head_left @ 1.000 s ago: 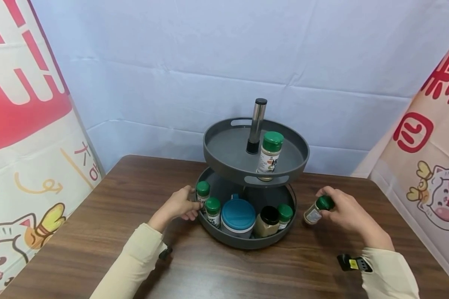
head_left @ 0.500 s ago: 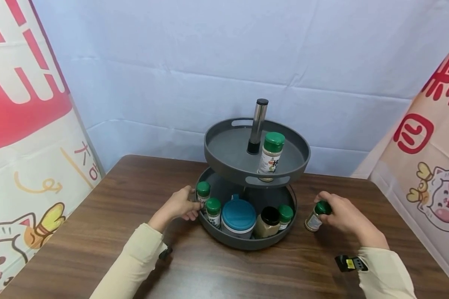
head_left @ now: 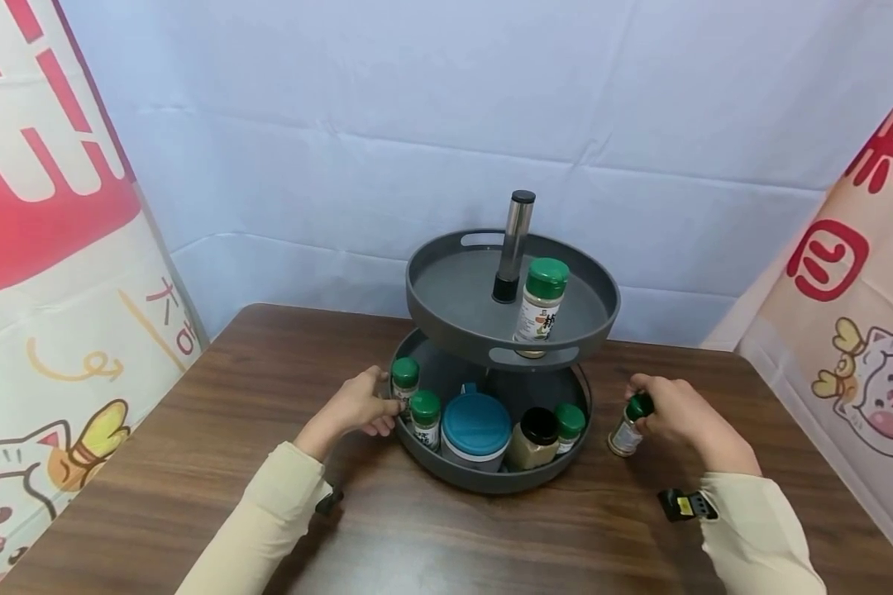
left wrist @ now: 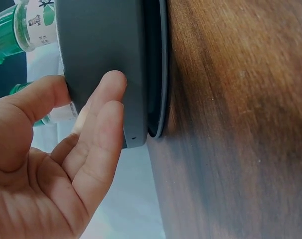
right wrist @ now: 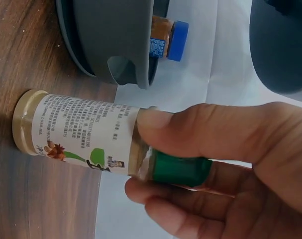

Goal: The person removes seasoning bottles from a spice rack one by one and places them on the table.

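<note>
My right hand [head_left: 680, 413] pinches a spice jar [right wrist: 81, 134] just below its green cap, with the thumb on one side and fingers on the other. The jar leans slightly, its base close over the wood right of a grey two-tier turntable rack [head_left: 491, 482]. My left hand [head_left: 353, 406] holds the rim of the lower tray [left wrist: 103, 45] at its left side, thumb at the edge and fingers against the outer wall. Near that thumb, two green-capped spice jars stand inside, the back one [head_left: 405, 376] and the front one [head_left: 425, 417].
The lower tray also carries a teal-lidded tub [head_left: 476, 430], a black-capped jar [head_left: 533, 438] and another green-capped jar [head_left: 569, 423]. A blue-capped jar [right wrist: 170, 40] shows in the right wrist view. On the upper tray [head_left: 461, 289] stands one spice jar [head_left: 542, 306] beside the metal post [head_left: 516, 240].
My right hand has shifted slightly left, and the spice jar in it has tipped from a strong slant to more upright. The left hand stays at the tray rim.
</note>
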`<action>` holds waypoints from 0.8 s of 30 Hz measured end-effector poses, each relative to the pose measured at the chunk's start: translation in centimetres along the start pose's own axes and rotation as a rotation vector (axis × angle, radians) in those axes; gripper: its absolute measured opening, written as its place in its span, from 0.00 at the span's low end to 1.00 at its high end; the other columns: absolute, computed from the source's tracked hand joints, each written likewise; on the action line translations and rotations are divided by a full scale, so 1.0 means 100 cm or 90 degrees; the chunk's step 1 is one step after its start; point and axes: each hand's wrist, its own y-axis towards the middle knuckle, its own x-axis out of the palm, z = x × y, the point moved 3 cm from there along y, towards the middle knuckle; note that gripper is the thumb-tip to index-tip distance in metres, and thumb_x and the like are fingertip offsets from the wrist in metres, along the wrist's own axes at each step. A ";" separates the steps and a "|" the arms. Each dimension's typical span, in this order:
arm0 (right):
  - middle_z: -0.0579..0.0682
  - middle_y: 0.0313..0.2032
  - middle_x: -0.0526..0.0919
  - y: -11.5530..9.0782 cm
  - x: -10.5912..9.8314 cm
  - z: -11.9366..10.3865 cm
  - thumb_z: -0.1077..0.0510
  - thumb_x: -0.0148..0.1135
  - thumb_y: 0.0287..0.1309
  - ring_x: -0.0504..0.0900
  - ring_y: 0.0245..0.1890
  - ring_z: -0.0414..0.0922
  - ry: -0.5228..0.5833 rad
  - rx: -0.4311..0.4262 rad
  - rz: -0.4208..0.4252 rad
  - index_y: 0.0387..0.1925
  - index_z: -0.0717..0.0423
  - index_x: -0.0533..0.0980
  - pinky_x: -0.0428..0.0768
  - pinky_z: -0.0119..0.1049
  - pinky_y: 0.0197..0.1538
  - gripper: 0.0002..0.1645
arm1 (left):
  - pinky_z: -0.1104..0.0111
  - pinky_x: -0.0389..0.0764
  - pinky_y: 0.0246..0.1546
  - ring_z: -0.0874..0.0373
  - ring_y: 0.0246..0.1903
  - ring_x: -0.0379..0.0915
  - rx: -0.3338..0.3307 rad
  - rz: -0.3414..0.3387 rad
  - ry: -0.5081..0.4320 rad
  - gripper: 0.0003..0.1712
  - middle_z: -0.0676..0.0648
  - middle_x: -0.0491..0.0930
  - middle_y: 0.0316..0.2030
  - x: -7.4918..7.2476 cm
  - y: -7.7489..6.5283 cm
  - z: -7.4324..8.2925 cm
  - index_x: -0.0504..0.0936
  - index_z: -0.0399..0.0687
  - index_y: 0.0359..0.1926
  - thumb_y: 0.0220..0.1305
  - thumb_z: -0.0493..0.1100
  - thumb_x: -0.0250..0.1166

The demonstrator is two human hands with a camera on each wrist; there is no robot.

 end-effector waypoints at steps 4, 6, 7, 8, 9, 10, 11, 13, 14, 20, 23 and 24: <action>0.51 0.26 0.77 0.000 -0.002 0.000 0.66 0.67 0.34 0.71 0.25 0.49 -0.006 0.008 -0.001 0.33 0.58 0.73 0.74 0.46 0.28 0.18 | 0.62 0.81 0.18 0.52 0.17 0.77 0.006 -0.005 -0.004 0.37 0.43 0.80 0.17 0.000 0.000 0.001 0.57 0.31 0.62 0.55 0.39 0.63; 0.51 0.26 0.77 0.000 -0.002 -0.001 0.66 0.67 0.34 0.71 0.25 0.49 -0.006 0.011 0.000 0.32 0.57 0.73 0.74 0.45 0.27 0.18 | 0.62 0.81 0.18 0.52 0.17 0.77 0.008 -0.006 -0.002 0.37 0.44 0.80 0.17 0.000 0.001 0.001 0.57 0.31 0.62 0.55 0.39 0.63; 0.50 0.26 0.77 0.001 -0.002 -0.002 0.67 0.67 0.33 0.71 0.25 0.49 -0.006 0.011 0.001 0.32 0.57 0.73 0.74 0.45 0.27 0.18 | 0.62 0.81 0.18 0.52 0.16 0.77 0.009 -0.005 0.001 0.37 0.44 0.80 0.17 -0.001 0.001 0.001 0.57 0.31 0.62 0.55 0.39 0.63; 0.50 0.26 0.77 0.001 -0.002 -0.003 0.67 0.67 0.33 0.71 0.25 0.49 -0.005 0.011 0.002 0.32 0.57 0.73 0.74 0.45 0.27 0.18 | 0.63 0.81 0.18 0.52 0.16 0.77 0.009 -0.002 0.004 0.37 0.44 0.80 0.17 -0.001 0.001 0.001 0.57 0.31 0.61 0.55 0.39 0.63; 0.50 0.26 0.77 0.002 -0.001 -0.004 0.67 0.67 0.33 0.71 0.25 0.49 -0.003 0.010 0.003 0.32 0.57 0.73 0.74 0.45 0.27 0.18 | 0.63 0.81 0.17 0.52 0.16 0.77 0.009 -0.001 0.004 0.37 0.44 0.80 0.17 -0.002 0.001 0.001 0.57 0.30 0.61 0.55 0.39 0.63; 0.50 0.26 0.77 0.003 -0.002 -0.004 0.67 0.67 0.33 0.71 0.25 0.49 -0.002 0.009 0.004 0.32 0.57 0.73 0.73 0.45 0.27 0.18 | 0.63 0.81 0.17 0.52 0.16 0.77 0.010 0.002 0.004 0.37 0.44 0.80 0.17 -0.002 0.001 0.001 0.57 0.30 0.61 0.55 0.39 0.64; 0.50 0.26 0.77 0.003 -0.002 -0.005 0.67 0.67 0.33 0.71 0.25 0.48 -0.003 0.011 0.006 0.31 0.56 0.73 0.73 0.45 0.27 0.18 | 0.63 0.81 0.17 0.52 0.16 0.77 0.012 0.005 0.003 0.36 0.44 0.80 0.17 -0.003 0.001 0.002 0.57 0.30 0.61 0.55 0.39 0.64; 0.50 0.25 0.77 0.004 -0.003 -0.005 0.67 0.67 0.33 0.71 0.25 0.49 -0.004 0.014 0.008 0.32 0.56 0.73 0.73 0.45 0.27 0.18 | 0.63 0.81 0.17 0.52 0.16 0.77 0.014 0.006 0.001 0.36 0.44 0.80 0.17 -0.003 0.002 0.002 0.57 0.29 0.61 0.55 0.39 0.64; 0.50 0.25 0.77 0.004 -0.003 -0.005 0.67 0.67 0.33 0.71 0.25 0.49 -0.007 0.015 0.011 0.32 0.56 0.73 0.73 0.45 0.27 0.18 | 0.63 0.81 0.17 0.52 0.16 0.77 0.014 0.007 -0.001 0.36 0.44 0.80 0.17 -0.003 0.002 0.002 0.57 0.29 0.61 0.55 0.39 0.64; 0.51 0.26 0.77 0.001 -0.002 -0.002 0.66 0.67 0.35 0.71 0.25 0.49 -0.014 0.019 0.010 0.34 0.57 0.73 0.73 0.46 0.27 0.18 | 0.62 0.81 0.17 0.52 0.16 0.77 0.012 0.006 -0.004 0.37 0.44 0.80 0.17 -0.001 0.002 0.001 0.57 0.30 0.61 0.56 0.39 0.63; 0.51 0.27 0.77 -0.002 0.000 -0.003 0.66 0.67 0.35 0.71 0.25 0.49 -0.009 0.022 0.013 0.34 0.56 0.73 0.73 0.45 0.26 0.18 | 0.62 0.81 0.18 0.52 0.16 0.77 0.013 0.007 -0.009 0.36 0.43 0.80 0.17 -0.001 0.000 0.000 0.57 0.30 0.61 0.56 0.39 0.63; 0.51 0.27 0.77 -0.002 0.000 -0.004 0.66 0.67 0.35 0.71 0.25 0.49 -0.006 0.023 0.016 0.34 0.56 0.73 0.72 0.45 0.26 0.18 | 0.62 0.81 0.18 0.52 0.16 0.77 0.013 0.007 -0.013 0.36 0.43 0.80 0.17 -0.002 -0.001 0.000 0.57 0.30 0.61 0.56 0.39 0.63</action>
